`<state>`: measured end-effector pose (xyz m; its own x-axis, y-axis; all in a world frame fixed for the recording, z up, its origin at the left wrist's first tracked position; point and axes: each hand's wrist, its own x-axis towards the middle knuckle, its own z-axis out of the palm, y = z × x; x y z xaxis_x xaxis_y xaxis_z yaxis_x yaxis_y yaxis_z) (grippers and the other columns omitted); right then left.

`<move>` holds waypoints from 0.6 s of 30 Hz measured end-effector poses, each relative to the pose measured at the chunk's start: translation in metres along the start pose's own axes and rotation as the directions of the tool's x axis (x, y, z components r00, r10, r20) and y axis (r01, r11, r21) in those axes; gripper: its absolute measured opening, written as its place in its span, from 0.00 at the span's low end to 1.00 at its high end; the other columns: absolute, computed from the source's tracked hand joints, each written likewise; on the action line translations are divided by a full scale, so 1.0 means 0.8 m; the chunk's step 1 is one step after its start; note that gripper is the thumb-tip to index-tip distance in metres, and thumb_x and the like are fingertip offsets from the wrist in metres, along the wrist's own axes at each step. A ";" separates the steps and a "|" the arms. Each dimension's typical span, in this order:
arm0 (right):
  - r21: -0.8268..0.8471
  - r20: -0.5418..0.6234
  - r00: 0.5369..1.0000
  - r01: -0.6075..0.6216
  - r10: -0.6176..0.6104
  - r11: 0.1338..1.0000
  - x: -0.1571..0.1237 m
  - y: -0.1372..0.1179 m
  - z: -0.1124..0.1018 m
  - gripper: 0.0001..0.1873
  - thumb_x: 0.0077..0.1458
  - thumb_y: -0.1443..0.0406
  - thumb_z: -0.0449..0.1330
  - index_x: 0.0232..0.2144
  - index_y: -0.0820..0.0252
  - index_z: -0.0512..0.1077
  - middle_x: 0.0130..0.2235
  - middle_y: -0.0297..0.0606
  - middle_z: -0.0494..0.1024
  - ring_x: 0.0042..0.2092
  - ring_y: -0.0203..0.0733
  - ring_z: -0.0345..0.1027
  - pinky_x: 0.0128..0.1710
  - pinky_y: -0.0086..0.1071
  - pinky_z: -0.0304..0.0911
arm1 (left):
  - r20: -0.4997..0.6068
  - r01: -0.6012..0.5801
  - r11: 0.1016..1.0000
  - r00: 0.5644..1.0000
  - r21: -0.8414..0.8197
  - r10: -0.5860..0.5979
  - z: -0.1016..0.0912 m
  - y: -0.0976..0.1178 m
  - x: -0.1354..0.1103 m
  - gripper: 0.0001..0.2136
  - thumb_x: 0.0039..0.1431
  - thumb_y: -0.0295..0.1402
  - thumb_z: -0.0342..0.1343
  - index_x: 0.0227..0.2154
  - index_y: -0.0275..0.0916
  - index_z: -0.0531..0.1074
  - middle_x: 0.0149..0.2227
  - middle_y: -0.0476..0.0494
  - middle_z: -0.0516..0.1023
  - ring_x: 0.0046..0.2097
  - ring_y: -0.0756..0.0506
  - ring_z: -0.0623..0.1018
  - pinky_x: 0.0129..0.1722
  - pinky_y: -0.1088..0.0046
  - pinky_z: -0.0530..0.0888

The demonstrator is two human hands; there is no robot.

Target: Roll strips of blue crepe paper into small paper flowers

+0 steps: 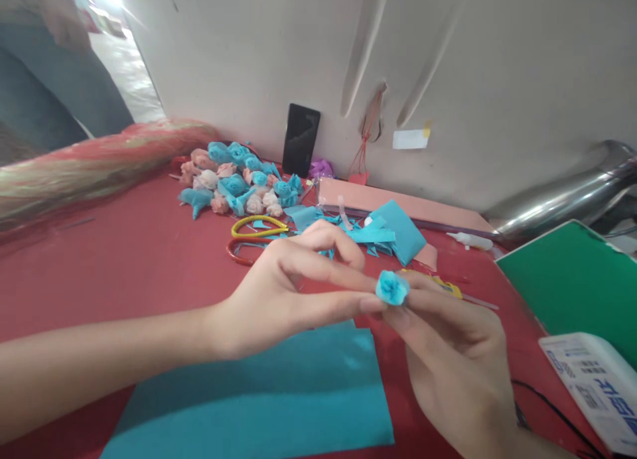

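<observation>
A small blue paper flower is pinched between the fingertips of both hands, its open folded end facing me. My left hand comes from the left, with thumb and index finger closed on the flower's side. From the right, my right hand grips it with thumb and fingers. Below the hands lies a flat sheet of blue paper. Just behind my left hand are scissors with a yellow and a red handle, partly hidden, beside blue paper scraps.
Finished blue and pink paper flowers are heaped at the back left. A phone leans on the wall near a strip of pink paper. On the right are a glue bottle, a green board and a white box. A person stands far left.
</observation>
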<state>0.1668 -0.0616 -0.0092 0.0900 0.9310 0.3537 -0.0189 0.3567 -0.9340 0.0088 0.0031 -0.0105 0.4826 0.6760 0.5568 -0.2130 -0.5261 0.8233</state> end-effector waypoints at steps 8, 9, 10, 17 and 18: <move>0.171 0.079 0.987 -0.152 0.140 0.973 -0.003 0.005 -0.009 0.07 0.52 0.63 0.67 0.24 0.44 0.81 0.25 0.30 0.77 0.28 0.34 0.67 0.25 0.27 0.61 | 0.256 -0.583 0.494 0.774 0.645 0.579 -0.035 0.017 0.014 0.09 0.55 0.29 0.66 0.39 0.42 0.76 0.33 0.52 0.72 0.37 0.50 0.68 0.50 0.69 0.67; 0.179 0.086 0.984 -0.172 0.158 0.969 -0.003 0.005 -0.009 0.07 0.52 0.63 0.67 0.23 0.46 0.80 0.24 0.30 0.75 0.27 0.34 0.66 0.25 0.27 0.61 | 0.306 -0.595 0.423 0.760 0.684 0.574 -0.038 0.020 0.013 0.10 0.54 0.28 0.66 0.39 0.44 0.76 0.32 0.53 0.73 0.37 0.50 0.67 0.53 0.69 0.66; 0.183 0.090 0.980 -0.192 0.178 0.964 -0.004 0.005 -0.009 0.07 0.52 0.63 0.68 0.23 0.47 0.80 0.24 0.30 0.74 0.27 0.34 0.65 0.25 0.27 0.60 | 0.325 -0.593 0.368 0.750 0.716 0.576 -0.039 0.023 0.012 0.10 0.55 0.27 0.65 0.39 0.46 0.76 0.31 0.54 0.73 0.38 0.49 0.67 0.55 0.67 0.66; 0.179 0.122 0.969 -0.234 0.215 0.956 -0.006 0.002 -0.013 0.04 0.52 0.65 0.67 0.27 0.47 0.81 0.25 0.29 0.74 0.29 0.32 0.64 0.28 0.25 0.60 | 0.388 -0.594 0.223 0.721 0.773 0.574 -0.036 0.023 0.010 0.06 0.60 0.28 0.58 0.38 0.45 0.72 0.30 0.53 0.70 0.40 0.47 0.66 0.60 0.56 0.63; 0.177 0.127 0.969 -0.234 0.213 0.956 -0.006 0.002 -0.013 0.04 0.52 0.65 0.67 0.27 0.47 0.81 0.25 0.29 0.74 0.29 0.32 0.65 0.28 0.25 0.60 | 0.387 -0.596 0.228 0.720 0.770 0.577 -0.037 0.023 0.010 0.06 0.59 0.28 0.59 0.38 0.45 0.73 0.31 0.53 0.71 0.40 0.47 0.66 0.60 0.57 0.63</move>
<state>0.1771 -0.0661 -0.0129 -0.0436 0.9877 0.1500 -0.2158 0.1373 -0.9667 -0.0163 0.0141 0.0127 0.5531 -0.0166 0.8329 0.3175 -0.9201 -0.2292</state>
